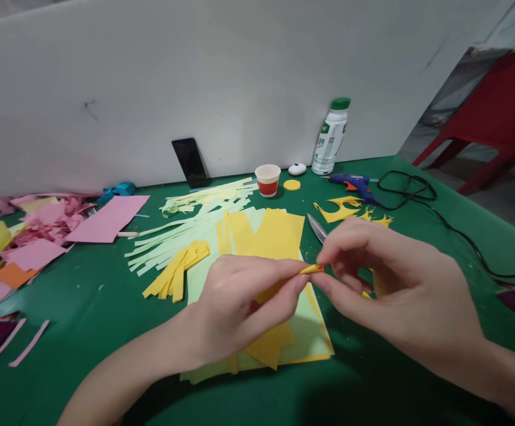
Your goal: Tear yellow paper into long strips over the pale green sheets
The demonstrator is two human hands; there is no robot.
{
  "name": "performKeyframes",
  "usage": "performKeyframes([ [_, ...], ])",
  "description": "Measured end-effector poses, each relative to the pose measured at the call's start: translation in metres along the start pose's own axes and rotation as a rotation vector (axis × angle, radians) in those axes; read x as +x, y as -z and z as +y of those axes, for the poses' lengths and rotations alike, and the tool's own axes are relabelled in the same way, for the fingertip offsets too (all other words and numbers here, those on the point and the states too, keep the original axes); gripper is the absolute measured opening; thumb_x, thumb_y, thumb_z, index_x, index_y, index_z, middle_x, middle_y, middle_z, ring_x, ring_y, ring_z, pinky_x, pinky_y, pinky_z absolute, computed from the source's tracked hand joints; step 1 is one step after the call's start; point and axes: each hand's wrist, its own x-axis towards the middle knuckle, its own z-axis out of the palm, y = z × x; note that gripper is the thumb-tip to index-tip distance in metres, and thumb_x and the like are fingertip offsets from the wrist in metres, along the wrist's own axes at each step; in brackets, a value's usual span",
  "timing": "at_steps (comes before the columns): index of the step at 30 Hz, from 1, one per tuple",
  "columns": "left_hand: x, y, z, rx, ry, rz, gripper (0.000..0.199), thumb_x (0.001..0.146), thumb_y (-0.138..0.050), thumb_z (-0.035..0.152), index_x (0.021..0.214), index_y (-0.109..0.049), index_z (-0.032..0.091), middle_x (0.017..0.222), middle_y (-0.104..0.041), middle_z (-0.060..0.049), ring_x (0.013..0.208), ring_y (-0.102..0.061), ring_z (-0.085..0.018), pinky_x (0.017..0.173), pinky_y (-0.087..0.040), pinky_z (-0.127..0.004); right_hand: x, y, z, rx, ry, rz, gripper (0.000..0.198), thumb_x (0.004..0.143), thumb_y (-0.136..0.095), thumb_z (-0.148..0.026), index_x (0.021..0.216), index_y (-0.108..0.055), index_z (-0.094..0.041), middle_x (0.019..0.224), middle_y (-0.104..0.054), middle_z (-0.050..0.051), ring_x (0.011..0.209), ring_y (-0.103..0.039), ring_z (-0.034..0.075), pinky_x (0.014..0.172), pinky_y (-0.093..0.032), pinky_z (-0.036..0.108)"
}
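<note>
Between the fingertips of both hands is a small rolled piece of yellow paper (311, 269). My left hand (250, 299) pinches its left end with thumb and forefinger. On the other end, my right hand (385, 284) closes its thumb and forefinger. Below them lies a stack of yellow paper (279, 234) over light green sheets (314, 337). A metal blade (316, 228), perhaps of scissors, pokes out behind my right hand, which hides the rest. Folded yellow strips (177, 272) lie left of the stack, near fringed light green paper (164, 239).
At the back stand a paper cup (268, 180), a bottle (332, 136) and a leaning phone (190, 163). A yellow disc (291, 184) lies by the cup. A blue glue gun (355, 184) trails a black cord rightward. Pink paper scraps (48, 219) pile up at left; yellow offcuts (339, 210) lie right.
</note>
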Motion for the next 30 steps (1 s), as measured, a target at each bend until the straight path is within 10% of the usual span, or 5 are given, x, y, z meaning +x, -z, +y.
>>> performKeyframes([
  [16,-0.0024,-0.0079,-0.0030,0.134,-0.062,-0.014,0.009,0.080,-0.054,0.012,0.088,-0.057,0.010,0.071,-0.067,-0.003,0.056,-0.060,-0.008,0.052,-0.045,-0.014,0.0040,0.0033,-0.0016,0.074,-0.068,-0.049,0.010,0.072,-0.057,-0.016,0.063,-0.054,-0.020,0.053,-0.050,-0.002,0.047,-0.046,0.009,0.037,-0.036,0.021],
  [26,0.0026,0.0011,0.0041,-0.097,0.103,-0.234,0.014,0.085,-0.046,0.019,0.085,-0.059,0.014,0.053,-0.057,0.004,0.039,-0.044,-0.004,0.040,-0.036,-0.013,0.0029,0.0049,0.0006,0.093,0.014,-0.107,0.008,0.072,-0.058,-0.013,0.068,-0.057,-0.021,0.058,-0.056,-0.001,0.053,-0.051,0.011,0.043,-0.042,0.023],
  [30,0.0028,0.0019,0.0040,-0.054,0.107,-0.120,0.013,0.082,-0.054,0.021,0.088,-0.061,0.012,0.055,-0.060,0.002,0.042,-0.045,-0.005,0.041,-0.037,-0.013,0.0036,0.0051,-0.0005,0.070,-0.024,-0.091,0.009,0.072,-0.059,-0.017,0.064,-0.058,-0.020,0.053,-0.053,-0.002,0.048,-0.048,0.010,0.039,-0.038,0.022],
])
